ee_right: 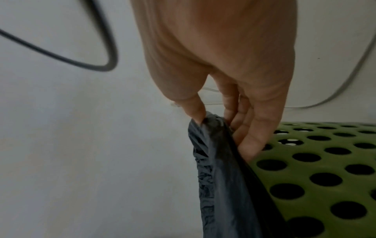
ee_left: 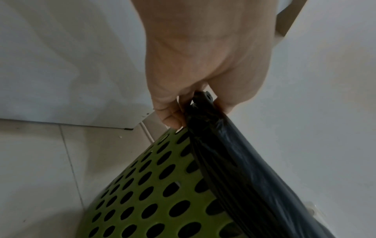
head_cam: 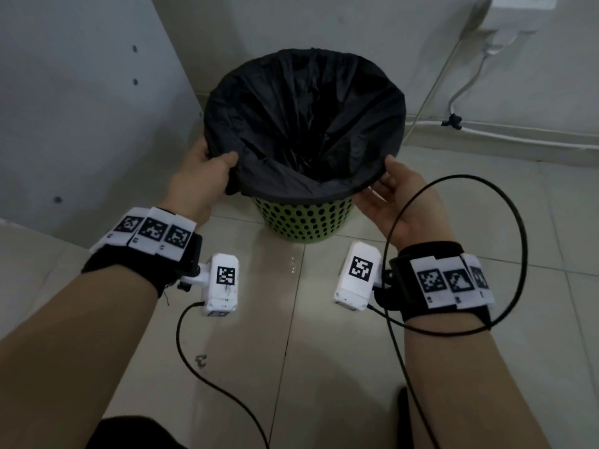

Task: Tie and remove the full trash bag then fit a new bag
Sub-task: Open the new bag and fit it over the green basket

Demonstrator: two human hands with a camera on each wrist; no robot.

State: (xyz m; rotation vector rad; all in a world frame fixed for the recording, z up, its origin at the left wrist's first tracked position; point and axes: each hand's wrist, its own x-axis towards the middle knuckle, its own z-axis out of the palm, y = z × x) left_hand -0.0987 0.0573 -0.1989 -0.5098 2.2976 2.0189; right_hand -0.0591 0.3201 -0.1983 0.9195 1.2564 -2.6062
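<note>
Fingers of the left hand are pinched with the thumb on the bag edge at the bin rim; the right hand is pinched likewise on the opposite edge. The bag is seated in the bin, folded over the rim, on the floor

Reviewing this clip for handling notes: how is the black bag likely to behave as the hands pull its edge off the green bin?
The black bag is probably floppy: its film creases and bunches where the left hand and right hand pinch it. It looks thin, so it may stretch or tear. The green bin is perforated plastic, probably light, and might lift or tip with it.
</note>
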